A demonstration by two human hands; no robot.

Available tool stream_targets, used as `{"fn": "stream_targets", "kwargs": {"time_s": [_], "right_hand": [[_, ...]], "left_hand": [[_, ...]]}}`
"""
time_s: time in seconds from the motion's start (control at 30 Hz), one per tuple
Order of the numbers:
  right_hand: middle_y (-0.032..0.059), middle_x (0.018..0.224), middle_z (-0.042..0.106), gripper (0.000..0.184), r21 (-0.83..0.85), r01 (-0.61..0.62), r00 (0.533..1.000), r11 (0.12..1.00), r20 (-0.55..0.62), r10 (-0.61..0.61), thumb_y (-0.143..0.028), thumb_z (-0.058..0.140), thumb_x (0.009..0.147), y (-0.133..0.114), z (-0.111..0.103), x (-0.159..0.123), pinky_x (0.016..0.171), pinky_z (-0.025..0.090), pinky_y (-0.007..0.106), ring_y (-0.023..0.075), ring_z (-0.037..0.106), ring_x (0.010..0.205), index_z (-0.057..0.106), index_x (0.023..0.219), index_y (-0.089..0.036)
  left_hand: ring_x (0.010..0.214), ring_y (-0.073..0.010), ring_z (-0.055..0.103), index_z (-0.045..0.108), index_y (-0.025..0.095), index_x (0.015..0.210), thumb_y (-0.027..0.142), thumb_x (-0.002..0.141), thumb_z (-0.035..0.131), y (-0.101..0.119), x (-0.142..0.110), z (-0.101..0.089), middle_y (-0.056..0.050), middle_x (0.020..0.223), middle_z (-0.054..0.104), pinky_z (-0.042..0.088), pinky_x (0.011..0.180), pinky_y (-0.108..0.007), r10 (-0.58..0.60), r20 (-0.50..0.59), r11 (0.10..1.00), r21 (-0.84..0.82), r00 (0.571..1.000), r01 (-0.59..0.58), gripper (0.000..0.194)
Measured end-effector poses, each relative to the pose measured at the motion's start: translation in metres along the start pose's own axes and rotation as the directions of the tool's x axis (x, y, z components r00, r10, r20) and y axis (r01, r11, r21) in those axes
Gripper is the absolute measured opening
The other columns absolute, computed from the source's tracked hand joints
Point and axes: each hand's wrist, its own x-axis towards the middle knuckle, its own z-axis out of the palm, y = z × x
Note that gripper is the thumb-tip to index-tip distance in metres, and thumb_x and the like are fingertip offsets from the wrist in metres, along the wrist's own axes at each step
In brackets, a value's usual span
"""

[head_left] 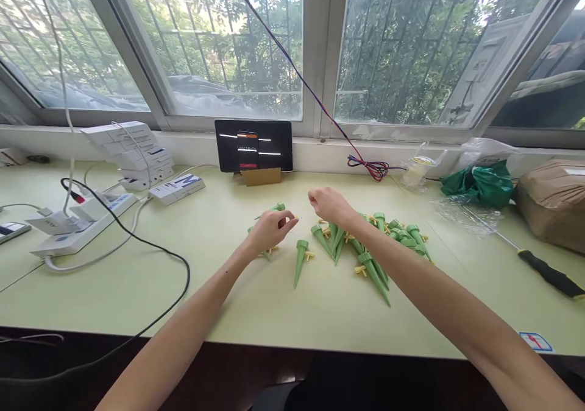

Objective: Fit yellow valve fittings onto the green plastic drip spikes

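Note:
My left hand (269,229) is above the table with thumb and forefinger pinched together; whatever is at their tips is too small to name. Under and behind it lie green plant watering spikes (276,207), partly covered by the hand. To its right, my right hand (329,205) is closed with its fingers curled, and the back of the hand hides anything inside. A single green spike with a yellow valve (300,259) lies just below and between my hands. Beneath my right forearm spreads a pile of several more green spikes (375,271) with yellow valves (361,271).
A tablet (253,146) leans on a cardboard stand (260,176) by the window. White boxes (141,149), a power strip (86,225) and a black cable (183,259) are at left. To the right are a screwdriver (548,274), a green bag (478,186) and a brown package (553,201).

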Motion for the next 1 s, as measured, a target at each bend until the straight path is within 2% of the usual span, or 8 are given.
{"fn": "stream_targets", "kwargs": {"time_s": [0.1, 0.23, 0.43, 0.73, 0.87, 1.0], "right_hand": [[0.0138, 0.111, 0.069, 0.023, -0.033, -0.01, 0.997, 0.999, 0.078, 0.012, -0.012, 0.051, 0.094, 0.004, 0.006, 0.012, 0.075, 0.042, 0.027, 0.0218, 0.063, 0.099, 0.068, 0.108, -0.016], [0.0137, 0.114, 0.069, 0.024, -0.07, -0.011, 0.981, 0.997, 0.192, 0.024, -0.009, 0.058, 0.089, 0.006, 0.015, 0.014, 0.079, 0.044, 0.026, 0.0223, 0.063, 0.104, 0.069, 0.109, -0.016], [0.0143, 0.119, 0.066, 0.032, -0.12, -0.004, 0.967, 0.993, 0.253, 0.035, -0.006, 0.054, 0.089, 0.007, 0.028, 0.01, 0.08, 0.046, 0.027, 0.0237, 0.063, 0.106, 0.066, 0.116, -0.017], [0.0154, 0.114, 0.066, 0.03, -0.144, 0.039, 0.955, 0.989, 0.296, 0.005, -0.002, 0.052, 0.088, 0.001, 0.026, 0.01, 0.073, 0.045, 0.027, 0.0229, 0.066, 0.094, 0.067, 0.111, -0.016], [0.0149, 0.111, 0.065, 0.031, -0.127, 0.06, 0.964, 0.99, 0.266, -0.024, 0.001, 0.05, 0.087, -0.001, 0.027, 0.01, 0.072, 0.044, 0.026, 0.022, 0.064, 0.092, 0.067, 0.108, -0.015], [0.0135, 0.11, 0.062, 0.034, -0.1, 0.078, 0.98, 0.992, 0.189, -0.058, 0.004, 0.046, 0.087, -0.004, 0.02, 0.001, 0.072, 0.041, 0.025, 0.0195, 0.061, 0.09, 0.065, 0.108, -0.014]], "left_hand": [[0.048, -0.0109, 0.033, 0.068, 0.018, 0.079, 0.044, 0.095, 0.05, -0.001, 0.0, 0.002, 0.006, 0.049, 0.039, 0.029, 0.054, -0.025, 0.033, 0.004, 0.999, -0.003, 0.999, -0.033, 0.035], [0.048, -0.0109, 0.034, 0.067, 0.018, 0.079, 0.042, 0.095, 0.05, 0.0, 0.0, 0.004, 0.005, 0.05, 0.043, 0.03, 0.055, -0.025, 0.056, 0.014, 0.998, -0.013, 0.998, -0.056, 0.034], [0.049, -0.0114, 0.036, 0.067, 0.018, 0.078, 0.041, 0.095, 0.051, 0.002, 0.0, 0.005, 0.005, 0.05, 0.044, 0.031, 0.056, -0.025, 0.055, 0.018, 0.998, -0.008, 0.998, -0.055, 0.033], [0.051, -0.0123, 0.036, 0.066, 0.019, 0.078, 0.04, 0.095, 0.049, 0.001, -0.001, 0.006, 0.005, 0.051, 0.042, 0.03, 0.057, -0.026, 0.07, 0.03, 0.997, 0.005, 0.997, -0.071, 0.032], [0.05, -0.0117, 0.034, 0.065, 0.019, 0.076, 0.04, 0.095, 0.05, -0.002, -0.001, 0.008, 0.005, 0.051, 0.043, 0.03, 0.056, -0.026, 0.08, 0.041, 0.997, -0.007, 0.996, -0.08, 0.032], [0.05, -0.0111, 0.035, 0.064, 0.018, 0.074, 0.039, 0.094, 0.052, -0.003, -0.002, 0.009, 0.005, 0.051, 0.043, 0.03, 0.055, -0.026, 0.096, 0.058, 0.995, -0.036, 0.994, -0.094, 0.031]]}}
